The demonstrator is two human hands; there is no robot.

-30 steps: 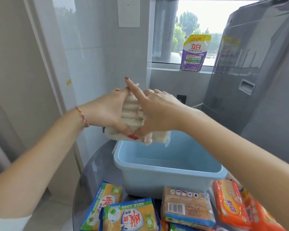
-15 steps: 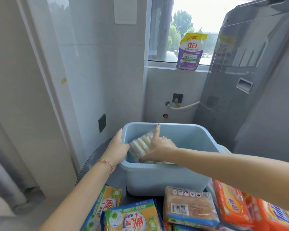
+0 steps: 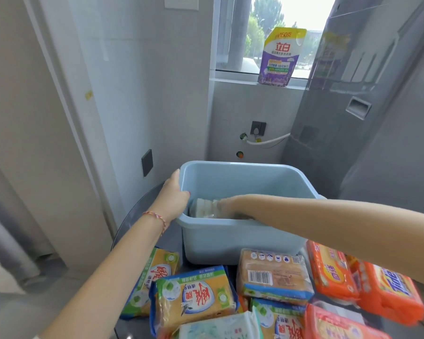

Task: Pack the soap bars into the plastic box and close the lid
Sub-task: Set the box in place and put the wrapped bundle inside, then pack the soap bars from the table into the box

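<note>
A light blue plastic box (image 3: 242, 236) stands open on a dark round table. My left hand (image 3: 174, 199) grips its left rim, thumb inside. My right hand (image 3: 230, 206) reaches down inside the box onto a white multi-bar soap pack (image 3: 202, 207) lying at the bottom left; the near wall hides the fingers. In front of the box lie several wrapped soap packs: a yellow one (image 3: 194, 297), a clear tan one with a barcode (image 3: 272, 275) and an orange one (image 3: 331, 270). No lid is in view.
The table's rounded edge (image 3: 123, 231) drops off at the left, close to a white wall. A tall grey appliance (image 3: 377, 118) stands at the right. A purple detergent pouch (image 3: 279, 57) sits on the window sill behind.
Both hands carried the white soap pack from above the box down into it. My left hand let go and took the box's left rim; my right hand pushed the pack to the bottom.
</note>
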